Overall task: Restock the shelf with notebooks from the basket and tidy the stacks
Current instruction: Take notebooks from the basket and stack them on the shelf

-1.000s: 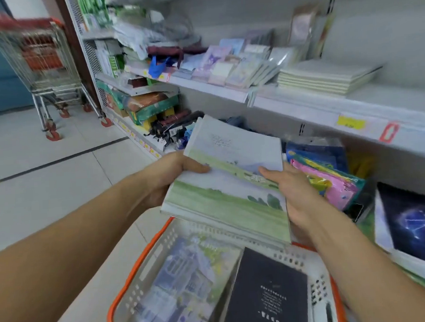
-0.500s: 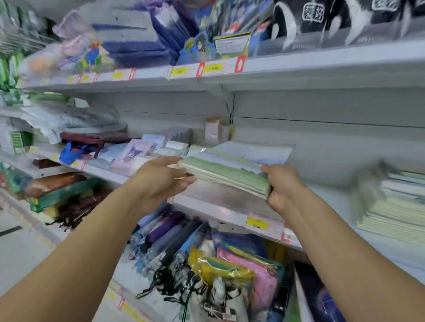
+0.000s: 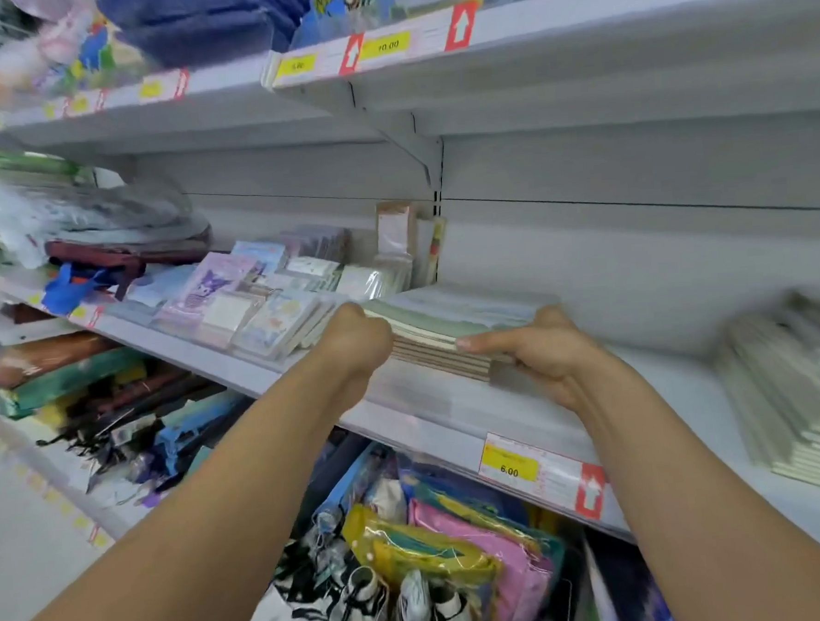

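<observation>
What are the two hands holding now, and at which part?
A stack of notebooks: left hand at its left end, right hand at its right front corner.

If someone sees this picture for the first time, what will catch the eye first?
First, the two hands, left hand and right hand, gripping a stack of notebooks at its two ends over the middle shelf. Next, the yellow price tag on that shelf's front edge, and the bright pink and yellow pouches below it.
</observation>
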Demonstrator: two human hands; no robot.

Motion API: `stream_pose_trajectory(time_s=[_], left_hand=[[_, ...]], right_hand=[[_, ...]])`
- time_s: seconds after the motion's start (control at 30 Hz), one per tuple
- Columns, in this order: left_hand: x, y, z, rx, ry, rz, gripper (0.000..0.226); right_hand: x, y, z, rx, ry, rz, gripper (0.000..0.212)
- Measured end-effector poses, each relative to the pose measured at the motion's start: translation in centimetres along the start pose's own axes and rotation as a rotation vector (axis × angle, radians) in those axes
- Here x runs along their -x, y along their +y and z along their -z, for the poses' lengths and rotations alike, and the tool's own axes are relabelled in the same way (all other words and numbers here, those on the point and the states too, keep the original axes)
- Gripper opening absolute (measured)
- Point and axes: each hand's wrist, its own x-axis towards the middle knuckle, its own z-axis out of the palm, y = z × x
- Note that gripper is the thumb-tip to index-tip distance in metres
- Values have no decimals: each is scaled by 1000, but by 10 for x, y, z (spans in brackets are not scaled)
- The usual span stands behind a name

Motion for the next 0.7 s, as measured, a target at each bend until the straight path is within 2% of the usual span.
stream_pose_trajectory(time_s=[0.03, 0.13, 0.17, 0.27, 0.37, 0.43, 0.53, 0.63, 0.7], left_hand=[[-7, 2, -3, -74, 38, -12, 17], [-17, 8, -9, -241, 85, -7, 8], [-22, 7, -10, -244, 88, 0, 10], [-30, -1, -10, -211, 53, -34, 37], [-35, -12, -11, -219, 22, -93, 25], [-37, -15, -11, -252, 30, -138, 23], [-38, -13, -11, -317, 23, -154, 25], [-37, -13, -10, -331, 10, -160, 11], [-36, -13, -10, -305, 4, -149, 9]], right_hand=[[-3, 3, -1, 91, -14, 12, 95], [-12, 11, -3, 216, 18, 75, 49], [-16, 13, -4, 211, 24, 96, 40], [-28, 21, -5, 212, 48, 136, 23], [-34, 24, -6, 335, 93, 171, 17], [-36, 24, -7, 380, 113, 188, 21], [-31, 23, -6, 351, 83, 176, 21], [-21, 19, -11, 262, 19, 167, 21], [-24, 20, -11, 319, 68, 172, 29]])
